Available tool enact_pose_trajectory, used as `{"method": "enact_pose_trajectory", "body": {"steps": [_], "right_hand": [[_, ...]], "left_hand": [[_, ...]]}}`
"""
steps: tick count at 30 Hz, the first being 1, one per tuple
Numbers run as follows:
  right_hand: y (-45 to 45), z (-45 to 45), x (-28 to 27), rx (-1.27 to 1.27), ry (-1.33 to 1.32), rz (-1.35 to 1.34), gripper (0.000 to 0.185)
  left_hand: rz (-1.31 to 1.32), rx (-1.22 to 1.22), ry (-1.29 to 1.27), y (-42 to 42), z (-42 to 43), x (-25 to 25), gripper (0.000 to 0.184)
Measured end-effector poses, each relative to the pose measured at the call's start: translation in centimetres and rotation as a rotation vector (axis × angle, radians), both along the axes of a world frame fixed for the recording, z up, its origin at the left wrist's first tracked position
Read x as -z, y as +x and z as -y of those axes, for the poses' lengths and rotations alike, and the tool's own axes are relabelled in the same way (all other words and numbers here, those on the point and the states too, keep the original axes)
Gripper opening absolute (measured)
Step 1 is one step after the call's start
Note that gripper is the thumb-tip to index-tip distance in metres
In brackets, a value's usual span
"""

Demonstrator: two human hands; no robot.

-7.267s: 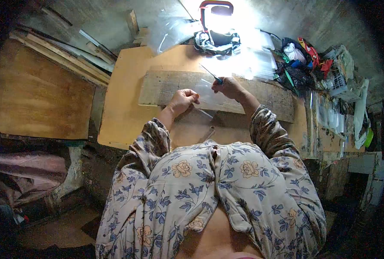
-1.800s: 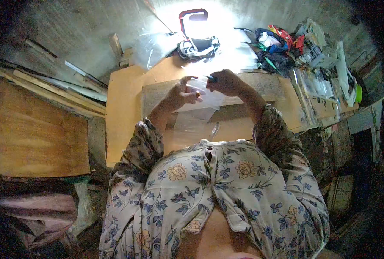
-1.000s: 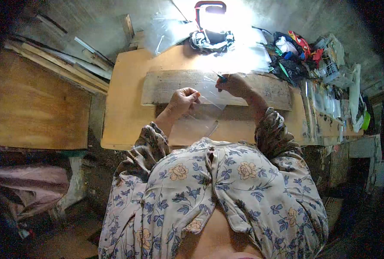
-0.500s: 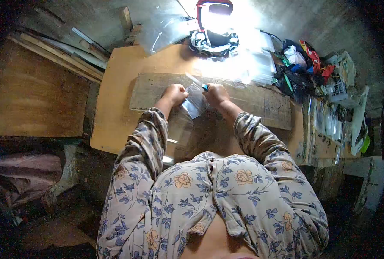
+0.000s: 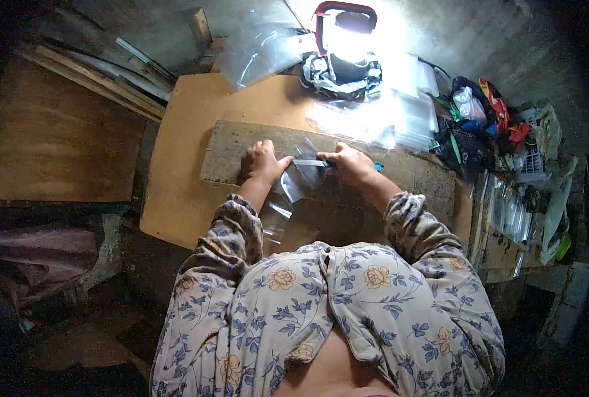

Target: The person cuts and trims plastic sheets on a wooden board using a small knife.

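My right hand [image 5: 350,161] is closed around a blue-handled knife [image 5: 307,162]. Its pale blade points left across a clear plastic sheet [image 5: 293,185], and the blue end of the handle shows behind the hand. To the left, my left hand [image 5: 261,161] rests on the wooden board [image 5: 225,149], thumb stretched out towards the sheet and the blade. Its fingers are apart. The sheet lies between both hands and hangs towards me over the board's near side. Whether the blade touches the plastic I cannot tell.
A bright lamp [image 5: 347,33] stands at the back of the table [image 5: 168,192], by a black-and-white bag [image 5: 340,76]. Stacked clear sheets [image 5: 417,112] lie right of it. A large clear bag [image 5: 258,56] is at the back left; a white basket [image 5: 531,159] stands far right.
The knife has swung from pointing up and left to lying nearly level across the plastic. My left hand has gone from a pinch on the sheet to spread fingers on the board.
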State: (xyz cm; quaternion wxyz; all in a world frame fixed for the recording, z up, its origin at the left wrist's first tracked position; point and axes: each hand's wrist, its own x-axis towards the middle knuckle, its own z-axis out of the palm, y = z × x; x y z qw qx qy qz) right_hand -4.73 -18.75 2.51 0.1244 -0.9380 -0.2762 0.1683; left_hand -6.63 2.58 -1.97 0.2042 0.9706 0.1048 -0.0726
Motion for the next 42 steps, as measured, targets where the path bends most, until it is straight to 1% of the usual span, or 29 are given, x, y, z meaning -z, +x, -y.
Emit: {"method": "enact_pose_trajectory", "body": {"steps": [1, 2, 3, 4, 5, 7, 8, 9, 10, 11, 12, 14, 15, 16, 17, 18, 20, 21, 22, 24, 26, 27, 29, 30, 32, 33, 36, 40, 42], "right_hand": [[0.7, -0.2, 0.1, -0.004, -0.070, -0.052, 0.049], [1.2, -0.6, -0.1, 0.004, -0.070, -0.057, 0.049], [1.5, -0.9, -0.4, -0.035, -0.080, -0.085, 0.055], [2.2, -1.0, -0.4, -0.076, -0.091, -0.108, 0.062], [2.9, -1.1, 0.8, -0.074, -0.116, -0.112, 0.069], [3.2, -1.3, 0.4, -0.083, -0.107, -0.108, 0.070], [3.4, -1.3, 0.2, -0.091, -0.100, -0.100, 0.070], [3.9, -1.3, 0.8, -0.157, -0.133, -0.062, 0.077], [4.8, -1.3, 2.5, -0.158, -0.133, -0.064, 0.077], [5.8, -1.4, 4.9, -0.147, -0.155, -0.031, 0.076], [6.0, -1.5, 6.2, -0.136, -0.177, 0.001, 0.075], [6.2, -2.2, 4.2, -0.136, -0.327, -0.060, 0.073], [6.4, -2.0, 4.9, -0.146, -0.277, -0.079, 0.073], [6.4, -1.4, 5.7, -0.171, -0.231, -0.048, 0.074], [6.3, -0.8, 6.5, -0.197, -0.186, -0.016, 0.074], [6.3, -0.1, 7.3, -0.224, -0.143, 0.017, 0.075], [4.5, 0.2, 2.3, -0.095, -0.082, -0.050, 0.076], [3.6, 0.4, 0.4, 0.010, -0.201, -0.200, 0.075], [2.7, 1.4, 0.8, 0.018, -0.203, -0.199, 0.075], [0.6, 4.6, 2.2, 0.044, 0.054, -0.006, 0.065], [-2.7, 5.9, 0.0, 0.198, 0.103, -0.012, 0.054], [-4.3, 6.5, -0.7, 0.198, 0.101, -0.013, 0.054], [-6.9, 7.5, -1.6, 0.299, 0.122, -0.067, 0.045], [-7.8, 7.6, -1.6, 0.308, 0.118, -0.068, 0.045], [-8.8, 7.8, -1.4, 0.250, 0.213, -0.036, 0.037], [-9.0, 7.6, -1.3, 0.275, 0.249, -0.056, 0.033], [-8.5, 7.0, -0.3, 0.273, 0.250, 0.027, 0.033], [-7.7, 6.2, 0.5, 0.306, 0.270, 0.031, 0.033], [-7.3, 5.9, 0.9, 0.311, 0.333, 0.054, 0.033]], "left_hand": [[0.137, 0.033, 0.069, -0.1, 0.1, 0.4, 0.041], [0.277, 0.062, 0.139, -0.3, 0.2, 0.7, 0.041], [0.346, 0.104, 0.159, -0.8, 0.6, 0.3, 0.029], [0.347, 0.106, 0.158, -0.9, 1.4, 0.2, 0.029], [0.334, 0.162, 0.150, -1.1, 2.0, 0.0, 0.023], [0.345, 0.232, 0.104, -1.9, 3.2, -1.0, 0.014], [0.349, 0.231, 0.102, -2.4, 3.8, -1.5, 0.014], [0.429, 0.278, 0.042, -3.0, 4.3, -2.0, 0.015], [0.505, 0.324, -0.020, -3.4, 4.9, -2.2, 0.016], [0.539, 0.425, -0.073, -3.4, 5.7, -1.5, 0.017], [0.437, 0.498, -0.050, -3.8, 6.5, -1.7, 0.021], [0.456, 0.545, 0.154, -2.7, 7.3, 3.0, 0.030], [0.412, 0.532, 0.221, -2.3, 7.2, 5.4, 0.035], [0.370, 0.517, 0.284, -2.1, 6.8, 4.3, 0.041], [0.173, 0.659, 0.307, -2.0, 6.3, 3.1, 0.048], [0.170, 0.665, 0.304, -1.9, 6.1, 2.1, 0.048], [0.037, 0.647, 0.211, -2.1, 5.5, 1.1, 0.052], [0.042, 0.604, 0.188, -2.1, 5.4, 1.6, 0.060], [0.045, 0.613, 0.186, -2.2, 5.1, 1.5, 0.060], [0.105, 0.604, 0.130, -2.4, 5.0, 1.3, 0.062], [0.102, 0.603, 0.076, -2.2, 4.9, 1.1, 0.061], [0.099, 0.595, 0.070, -2.2, 5.0, 1.0, 0.061], [0.095, 0.593, 0.057, -2.3, 5.1, 1.1, 0.061], [0.101, 0.594, 0.053, -2.3, 5.0, 1.2, 0.061], [0.111, 0.607, 0.049, -2.1, 5.0, 1.3, 0.061], [0.107, 0.606, 0.052, -2.0, 5.0, 1.4, 0.061], [0.099, 0.607, 0.057, -1.8, 5.0, 1.6, 0.062], [0.089, 0.609, 0.064, -1.6, 5.1, 1.6, 0.064], [0.080, 0.610, 0.074, -1.7, 5.2, 1.5, 0.063]]}}
